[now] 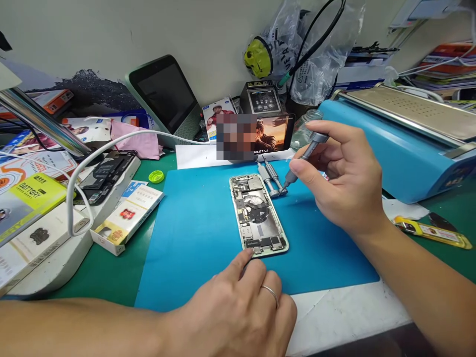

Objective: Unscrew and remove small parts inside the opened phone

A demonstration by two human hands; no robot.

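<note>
An opened smartphone point(260, 218) lies on a blue mat point(193, 238), its battery space and inner parts exposed. The index finger of my left hand point(241, 302) is stretched out, its tip at the phone's lower edge. The other fingers bend loosely and the thumb is hidden. Between thumb and fingers, my right hand point(345, 173) grips a grey precision screwdriver point(305, 157) with its tip pointing down to the left. That tip is close to two more grey screwdrivers point(268, 177), which lie on the mat beside the phone's upper right.
Behind the mat a second phone point(275, 134) stands playing a video. A blue machine point(394, 144) is at right, near a yellow utility knife point(433, 232). Boxes point(126, 213), a white cable point(80, 168) and a green cap point(156, 176) lie at left.
</note>
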